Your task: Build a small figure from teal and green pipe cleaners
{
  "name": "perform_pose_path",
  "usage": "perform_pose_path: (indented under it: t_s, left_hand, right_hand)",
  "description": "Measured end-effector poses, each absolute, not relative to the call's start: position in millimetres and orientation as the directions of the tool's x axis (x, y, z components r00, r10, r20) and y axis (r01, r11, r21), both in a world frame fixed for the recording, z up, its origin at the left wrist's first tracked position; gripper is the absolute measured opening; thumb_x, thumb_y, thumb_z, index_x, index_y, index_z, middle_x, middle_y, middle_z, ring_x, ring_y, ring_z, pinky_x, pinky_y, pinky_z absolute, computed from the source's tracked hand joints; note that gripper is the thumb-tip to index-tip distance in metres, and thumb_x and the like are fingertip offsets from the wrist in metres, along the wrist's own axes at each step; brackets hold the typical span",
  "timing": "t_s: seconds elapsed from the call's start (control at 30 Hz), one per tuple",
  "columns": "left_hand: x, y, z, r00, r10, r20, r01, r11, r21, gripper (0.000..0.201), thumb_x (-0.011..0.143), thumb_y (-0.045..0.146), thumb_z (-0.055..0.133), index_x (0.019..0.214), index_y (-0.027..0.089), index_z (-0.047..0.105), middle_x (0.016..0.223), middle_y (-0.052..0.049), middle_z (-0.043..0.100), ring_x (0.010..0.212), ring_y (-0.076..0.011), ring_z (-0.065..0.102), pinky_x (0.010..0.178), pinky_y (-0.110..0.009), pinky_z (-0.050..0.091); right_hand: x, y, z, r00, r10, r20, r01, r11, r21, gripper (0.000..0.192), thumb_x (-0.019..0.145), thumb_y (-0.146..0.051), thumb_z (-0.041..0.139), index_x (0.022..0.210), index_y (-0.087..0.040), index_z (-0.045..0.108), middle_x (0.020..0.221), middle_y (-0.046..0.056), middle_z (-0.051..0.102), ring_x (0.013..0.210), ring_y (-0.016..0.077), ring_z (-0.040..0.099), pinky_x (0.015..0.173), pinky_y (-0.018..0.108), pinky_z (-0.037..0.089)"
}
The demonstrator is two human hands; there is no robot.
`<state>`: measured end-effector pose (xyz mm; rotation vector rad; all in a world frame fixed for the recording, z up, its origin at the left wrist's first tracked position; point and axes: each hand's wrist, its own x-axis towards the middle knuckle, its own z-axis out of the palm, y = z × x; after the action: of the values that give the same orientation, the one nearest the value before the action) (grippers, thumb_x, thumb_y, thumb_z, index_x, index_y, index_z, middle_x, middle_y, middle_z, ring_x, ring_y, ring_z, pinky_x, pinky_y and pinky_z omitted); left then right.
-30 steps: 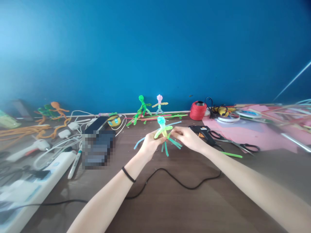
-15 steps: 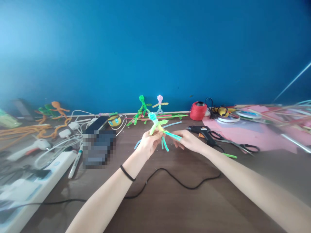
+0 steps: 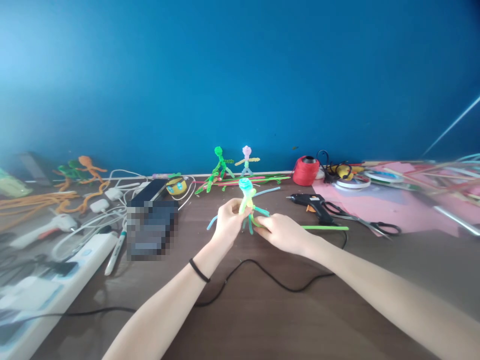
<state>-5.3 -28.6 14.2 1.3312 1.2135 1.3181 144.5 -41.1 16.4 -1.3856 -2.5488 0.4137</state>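
My left hand (image 3: 227,221) grips a small pipe-cleaner figure (image 3: 247,198) with a turquoise coiled head and yellow-green body, held upright above the brown table (image 3: 262,310). My right hand (image 3: 282,232) pinches the figure's turquoise lower strands just right of the left hand. A loose green pipe cleaner (image 3: 324,228) lies flat to the right of my right hand. A pale blue strand sticks out to the left of my left hand.
A black glue gun (image 3: 313,202) and scissors (image 3: 365,224) lie right of my hands, its black cord (image 3: 277,282) looping beneath my forearms. Green (image 3: 220,162) and pink (image 3: 246,159) finished figures stand by the blue wall near red twine (image 3: 305,170). Chargers, cables and a power strip (image 3: 56,285) crowd the left.
The figure has been turned back upright and lowered slightly. My right hand moved down and left onto its lower strands. The loose green pipe cleaner now lies further up the table.
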Motion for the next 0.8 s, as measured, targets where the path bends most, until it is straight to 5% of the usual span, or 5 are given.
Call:
perform_pose_path:
  t_s: [0.33, 0.63, 0.8]
  left_hand:
    - [-11.5, -19.8, 6.3, -0.027, 0.980, 0.198, 0.200, -0.189, 0.961, 0.012, 0.061, 0.024, 0.066, 0.067, 0.015, 0.063, 0.059, 0.001, 0.062, 0.054, -0.0118, 0.052, 0.051, -0.023, 0.037]
    - [-11.4, -23.1, 15.4, 0.014, 0.991, 0.132, 0.174, -0.133, 0.976, 0.007, 0.061, 0.020, 0.065, 0.065, 0.015, 0.062, 0.059, 0.001, 0.060, 0.056, -0.0114, 0.052, 0.055, -0.023, 0.037]
    - [-8.5, -27.1, 18.3, 0.150, 0.987, 0.059, -0.040, -0.054, 0.998, 0.013, 0.060, 0.022, 0.069, 0.066, 0.014, 0.061, 0.062, 0.000, 0.061, 0.062, -0.0121, 0.056, 0.063, -0.025, 0.041]
  right_hand:
    - [164.3, -29.5, 26.7, -0.507, 0.815, 0.279, 0.600, 0.566, -0.565, 0.030, 0.088, -0.032, 0.038, 0.077, -0.018, 0.063, 0.064, 0.002, 0.060, 0.055, 0.0122, 0.047, 0.057, 0.024, 0.029]
    - [173.1, -15.8, 23.0, -0.341, 0.896, 0.286, 0.519, 0.433, -0.737, 0.029, 0.085, -0.032, 0.040, 0.073, -0.016, 0.061, 0.071, 0.002, 0.060, 0.068, 0.0148, 0.051, 0.066, 0.025, 0.035]
    - [174.7, -11.2, 15.6, -0.372, 0.909, 0.188, 0.531, 0.374, -0.760, 0.035, 0.086, -0.040, 0.037, 0.070, -0.016, 0.057, 0.056, -0.002, 0.045, 0.054, 0.0112, 0.041, 0.055, 0.023, 0.030]
